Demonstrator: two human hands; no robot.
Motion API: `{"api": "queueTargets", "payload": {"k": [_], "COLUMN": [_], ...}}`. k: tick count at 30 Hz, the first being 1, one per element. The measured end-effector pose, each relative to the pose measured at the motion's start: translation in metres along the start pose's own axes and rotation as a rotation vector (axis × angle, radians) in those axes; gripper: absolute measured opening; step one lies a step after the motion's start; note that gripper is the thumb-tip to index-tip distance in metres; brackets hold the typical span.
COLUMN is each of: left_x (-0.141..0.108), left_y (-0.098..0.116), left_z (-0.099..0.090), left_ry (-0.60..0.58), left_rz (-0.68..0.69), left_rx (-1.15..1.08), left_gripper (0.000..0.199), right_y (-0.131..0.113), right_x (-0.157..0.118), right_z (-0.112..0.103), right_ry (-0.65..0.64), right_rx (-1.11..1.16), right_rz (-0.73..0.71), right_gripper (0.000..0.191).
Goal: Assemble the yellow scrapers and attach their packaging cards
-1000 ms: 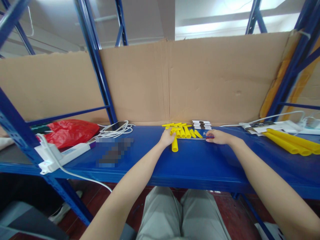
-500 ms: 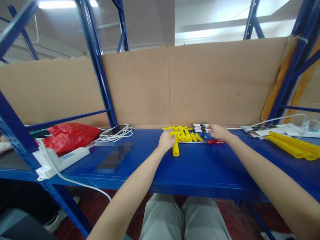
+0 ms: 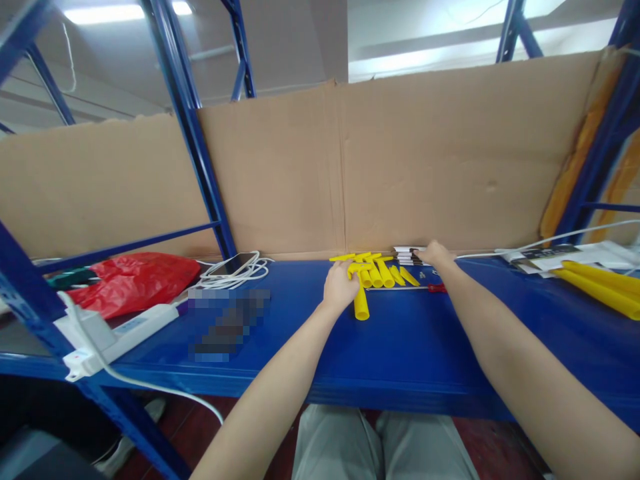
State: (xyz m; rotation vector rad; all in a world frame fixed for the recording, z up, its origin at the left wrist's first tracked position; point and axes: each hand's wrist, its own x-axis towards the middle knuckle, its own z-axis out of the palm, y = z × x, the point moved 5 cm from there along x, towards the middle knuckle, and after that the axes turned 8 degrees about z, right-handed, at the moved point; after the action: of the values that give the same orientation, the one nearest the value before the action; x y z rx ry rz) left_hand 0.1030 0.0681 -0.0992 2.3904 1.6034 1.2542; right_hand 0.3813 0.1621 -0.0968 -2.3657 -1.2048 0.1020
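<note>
My left hand (image 3: 341, 288) is closed on a yellow T-shaped piece (image 3: 361, 305), its tube pointing toward me above the blue shelf (image 3: 390, 347). Just right of it lie several yellow tubes and cone-like pieces (image 3: 384, 273). At the back, my right hand (image 3: 436, 255) reaches to a stack of black-and-white items (image 3: 404, 256); its fingertips are at their right end, too small to tell whether they grip. A screwdriver with a red handle (image 3: 437, 288) lies below my right wrist, its shaft pointing left.
Long yellow tubes (image 3: 600, 288) lie at the right beside papers. At left are a white power strip (image 3: 145, 330), a red plastic bag (image 3: 143, 280) and coiled white cable (image 3: 245, 270). A cardboard sheet (image 3: 280, 180) stands behind the shelf.
The view has shifted slightly. My right hand has moved a little and its forearm now covers part of the red handle. My left hand still holds the T-shaped piece.
</note>
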Motion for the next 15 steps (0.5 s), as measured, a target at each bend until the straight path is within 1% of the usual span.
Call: {"api": "queueTargets", "payload": {"k": [4, 7, 9, 12, 15], "left_x": [-0.001, -0.001, 0.0, 0.001, 0.001], "left_y": [0.001, 0.002, 0.003, 0.002, 0.001], "left_z": [0.0, 0.0, -0.001, -0.001, -0.003], "left_ry": [0.002, 0.004, 0.004, 0.012, 0.019], "left_rz": [-0.004, 0.0, 0.001, 0.006, -0.003], "left_rx": [-0.003, 0.0, 0.004, 0.005, 0.008], "left_gripper": [0.04, 0.04, 0.04, 0.039, 0.04], "right_y": [-0.002, 0.0, 0.001, 0.003, 0.007], "right_x": [0.004, 0.001, -0.002, -0.004, -0.003], "right_z": [0.008, 0.008, 0.002, -0.012, -0.026], "right_ry": [0.008, 0.018, 0.044, 0.1, 0.174], "right_rx": [0.062, 0.13, 0.17, 0.257, 0.425], "right_rz": [0.018, 0.063, 0.076, 0.085, 0.075], "right_gripper": [0.056, 0.053, 0.051, 0.05, 0.046]}}
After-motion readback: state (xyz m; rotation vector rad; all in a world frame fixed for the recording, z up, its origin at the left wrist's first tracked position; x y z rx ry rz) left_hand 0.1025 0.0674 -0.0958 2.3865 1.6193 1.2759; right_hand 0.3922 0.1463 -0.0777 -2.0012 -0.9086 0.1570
